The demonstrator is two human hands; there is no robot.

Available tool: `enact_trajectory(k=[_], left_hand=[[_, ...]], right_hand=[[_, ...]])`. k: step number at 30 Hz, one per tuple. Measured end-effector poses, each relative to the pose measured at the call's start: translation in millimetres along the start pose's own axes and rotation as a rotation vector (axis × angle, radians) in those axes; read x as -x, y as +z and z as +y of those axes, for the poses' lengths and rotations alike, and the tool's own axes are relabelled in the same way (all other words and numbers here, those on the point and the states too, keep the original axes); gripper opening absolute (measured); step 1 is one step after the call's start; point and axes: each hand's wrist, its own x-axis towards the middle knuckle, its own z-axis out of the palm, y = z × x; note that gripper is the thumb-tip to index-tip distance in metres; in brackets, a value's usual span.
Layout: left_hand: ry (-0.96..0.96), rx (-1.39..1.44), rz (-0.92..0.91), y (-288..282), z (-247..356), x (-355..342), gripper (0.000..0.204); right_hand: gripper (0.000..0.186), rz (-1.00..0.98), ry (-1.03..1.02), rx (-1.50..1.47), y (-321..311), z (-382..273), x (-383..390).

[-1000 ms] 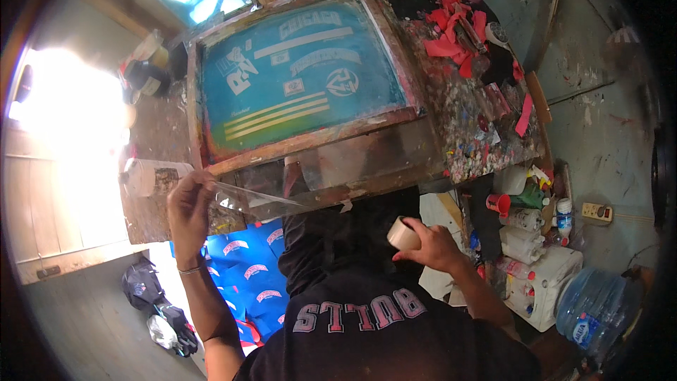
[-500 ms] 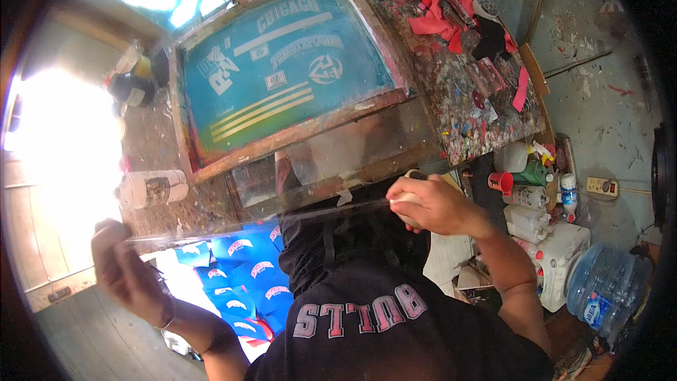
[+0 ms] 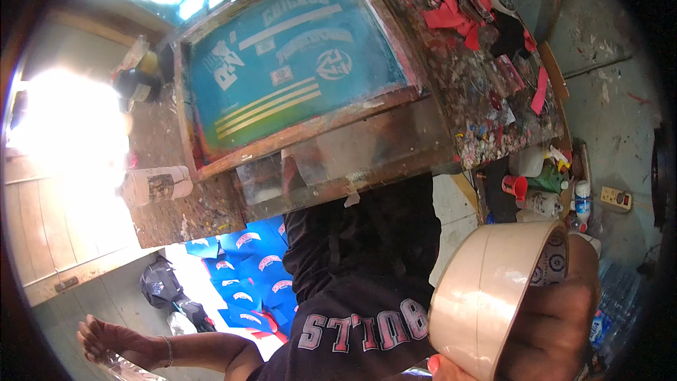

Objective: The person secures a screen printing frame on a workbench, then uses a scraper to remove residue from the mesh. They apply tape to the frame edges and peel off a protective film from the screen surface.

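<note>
Close to the camera at the lower right is a big roll of packing tape (image 3: 479,296), tan and shiny, turned so its printed inner core shows. My right hand (image 3: 553,317) grips it, with fingers inside the core and the thumb at the lower rim. My left hand (image 3: 120,342) is far out at the lower left, fingers closed over the glossy clear tape strip (image 3: 134,369). The middle of the strip is out of view below. Ahead lies a wooden-framed printing screen (image 3: 303,127) with teal mesh and pale stencil shapes, untouched by either hand.
The screen rests on a paint-stained workbench (image 3: 190,222). A whitish plastic bottle (image 3: 159,185) lies at its left. Red scraps (image 3: 455,17) litter the right side. Blue printed cloth pieces (image 3: 243,275) are below. Bottles (image 3: 546,180) and a red cup (image 3: 515,186) stand by the wall.
The tape roll in my right hand has come up close to the camera at the lower right. My left hand has dropped lower and outward with the strip, away from the bench edge.
</note>
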Motion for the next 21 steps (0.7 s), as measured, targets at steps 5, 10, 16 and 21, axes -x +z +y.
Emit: enact_trajectory(k=[5,10,16,21], left_hand=[[-0.047,0.112,-0.088,14.8,-13.6,-1.4,0.031],[-0.016,0.337,-0.535,61.6,-24.0,2.0,0.034],[0.114,-0.653,-0.078,79.8,-68.0,-5.2,0.041],[0.046,-0.149,-0.156,120.9,-70.4,-14.9,0.036]], right_hand=[[0.016,-0.054,-0.067,-0.072,11.0,52.2,17.3],[0.022,0.089,0.277,0.031,90.5,160.9,45.6],[0.068,-0.305,0.716,0.508,146.8,246.9,80.7],[0.091,-0.321,0.829,0.581,151.8,257.4,101.2]])
